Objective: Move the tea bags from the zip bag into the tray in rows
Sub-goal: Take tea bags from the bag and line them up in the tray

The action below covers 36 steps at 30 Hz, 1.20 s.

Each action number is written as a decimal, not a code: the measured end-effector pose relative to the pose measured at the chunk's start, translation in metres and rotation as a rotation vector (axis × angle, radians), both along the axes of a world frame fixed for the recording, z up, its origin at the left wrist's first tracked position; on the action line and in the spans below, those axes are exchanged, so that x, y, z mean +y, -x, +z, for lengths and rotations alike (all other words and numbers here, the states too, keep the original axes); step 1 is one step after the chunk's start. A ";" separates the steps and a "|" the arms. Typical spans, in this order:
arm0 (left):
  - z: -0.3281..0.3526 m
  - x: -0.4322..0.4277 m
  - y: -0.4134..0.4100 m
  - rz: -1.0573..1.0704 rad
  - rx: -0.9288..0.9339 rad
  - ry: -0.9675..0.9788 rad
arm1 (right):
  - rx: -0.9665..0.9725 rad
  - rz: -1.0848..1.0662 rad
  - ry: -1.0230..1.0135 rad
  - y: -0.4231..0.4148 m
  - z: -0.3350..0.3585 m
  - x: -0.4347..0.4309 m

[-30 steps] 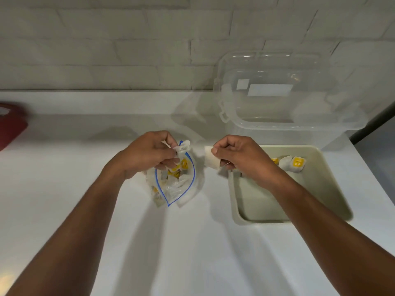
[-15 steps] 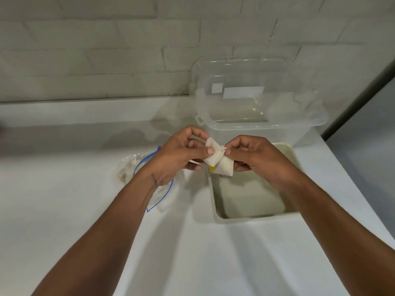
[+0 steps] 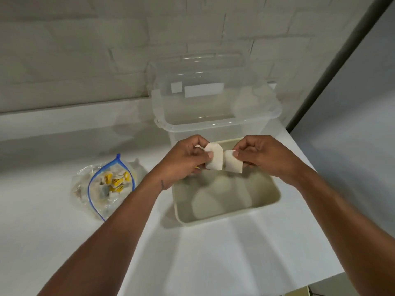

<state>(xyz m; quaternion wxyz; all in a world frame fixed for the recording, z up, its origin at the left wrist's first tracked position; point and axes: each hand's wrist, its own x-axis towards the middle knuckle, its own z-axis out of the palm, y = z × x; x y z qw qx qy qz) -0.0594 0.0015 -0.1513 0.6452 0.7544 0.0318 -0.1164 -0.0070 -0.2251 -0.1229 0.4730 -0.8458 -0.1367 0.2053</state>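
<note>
Both hands raised over the far half of the tray (image 3: 232, 217), close together, each holding one white bag. Left hand (image 3: 183, 161): thumb and curled fingers pinch the left tea bag (image 3: 216, 162) by its left edge; the bag hangs upright, rounded top uppermost. Right hand (image 3: 266, 157): thumb and curled fingers pinch the right tea bag (image 3: 233, 166) at its upper right corner. The two bags sit side by side between the hands, inner edges just beside each other; cannot tell if they touch or are joined. Both are held above the tray floor. Tray floor shows only blurred pale patches; contents not readable. Zip bag (image 3: 102, 189) lies on the counter (image 3: 192, 253) to the left, well apart from both hands, mouth open, with yellow-tagged bags inside. Clear box (image 3: 213, 119) stands directly behind the tray, against the wall.
</note>
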 end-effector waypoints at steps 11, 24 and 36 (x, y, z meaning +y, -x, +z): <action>-0.003 -0.001 -0.019 0.108 -0.211 -0.559 | -0.028 0.062 0.083 -0.025 -0.015 -0.005; -0.019 -0.007 -0.006 0.063 -0.182 -1.009 | -0.263 0.173 0.432 -0.033 -0.041 -0.005; -0.041 -0.019 -0.017 0.065 -0.273 -1.218 | -0.350 0.138 0.445 -0.030 -0.080 0.012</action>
